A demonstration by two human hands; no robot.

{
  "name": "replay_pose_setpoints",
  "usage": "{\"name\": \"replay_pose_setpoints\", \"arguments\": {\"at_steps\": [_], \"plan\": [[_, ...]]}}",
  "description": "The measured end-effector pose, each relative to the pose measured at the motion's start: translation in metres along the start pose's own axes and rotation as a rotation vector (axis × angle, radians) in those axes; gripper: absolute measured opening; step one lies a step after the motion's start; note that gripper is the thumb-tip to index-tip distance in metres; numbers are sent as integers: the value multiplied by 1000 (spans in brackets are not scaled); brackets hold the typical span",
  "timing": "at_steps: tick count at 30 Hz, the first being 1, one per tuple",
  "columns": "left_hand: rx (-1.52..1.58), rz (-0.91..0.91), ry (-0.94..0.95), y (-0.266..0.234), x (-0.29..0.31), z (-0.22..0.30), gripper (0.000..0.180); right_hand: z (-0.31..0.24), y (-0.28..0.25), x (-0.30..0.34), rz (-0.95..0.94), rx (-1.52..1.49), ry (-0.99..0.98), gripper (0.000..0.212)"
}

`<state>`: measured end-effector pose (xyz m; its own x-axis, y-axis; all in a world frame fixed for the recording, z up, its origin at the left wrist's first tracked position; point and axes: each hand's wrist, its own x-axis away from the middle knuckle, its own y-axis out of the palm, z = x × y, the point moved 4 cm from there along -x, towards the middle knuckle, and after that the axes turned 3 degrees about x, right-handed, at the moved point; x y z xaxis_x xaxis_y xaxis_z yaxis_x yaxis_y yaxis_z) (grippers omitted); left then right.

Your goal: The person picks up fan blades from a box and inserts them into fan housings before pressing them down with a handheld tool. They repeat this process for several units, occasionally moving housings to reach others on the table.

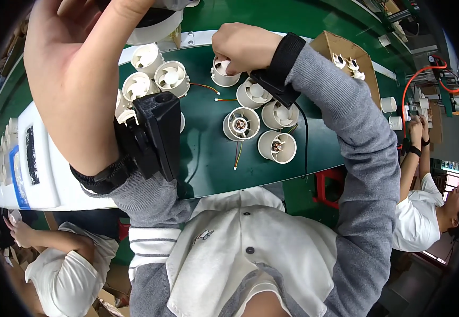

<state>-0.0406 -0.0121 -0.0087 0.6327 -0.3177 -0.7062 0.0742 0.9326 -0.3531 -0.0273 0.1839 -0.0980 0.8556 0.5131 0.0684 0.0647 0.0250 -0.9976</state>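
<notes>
My right hand (245, 48) reaches over the far middle of the green table, its curled fingers dipping into the white cylindrical fan (223, 79). My left hand (76, 47) is raised large at the upper left; its fingers partly leave the picture, so their grip is hidden. Beyond it is a white rounded object with a dark top (158, 27). Several white fans (171, 77) cluster beside my left forearm. Near my right wrist stand more, including a bladed fan (280, 114). Two housings, one nearer the middle (241, 124) and one in front (277, 147), show copper coils without blades.
Thin wires with a white connector (235, 167) trail from the fans. A cardboard box (332, 42) at the far right holds white bladed parts (352, 64). A white machine casing (42, 164) borders the left. Co-workers sit left (63, 269) and right (420, 211). A black cable (306, 142) hangs from my right wrist.
</notes>
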Motion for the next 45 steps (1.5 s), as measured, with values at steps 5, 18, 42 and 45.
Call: {"name": "replay_pose_setpoints", "arguments": {"at_steps": [5,18,42,45], "plan": [[34,-4,15,0,-1,3,41,-3,10,1,166,72,-129,21],[236,49,26,12,-2,9,42,-7,13,11,117,71,-55,7],[205,294,199,23,-3,27,70,247,94,271,233,-741,814,26],[185,297,191,24,-4,25,75,258,97,288,228,-864,891,24]]}}
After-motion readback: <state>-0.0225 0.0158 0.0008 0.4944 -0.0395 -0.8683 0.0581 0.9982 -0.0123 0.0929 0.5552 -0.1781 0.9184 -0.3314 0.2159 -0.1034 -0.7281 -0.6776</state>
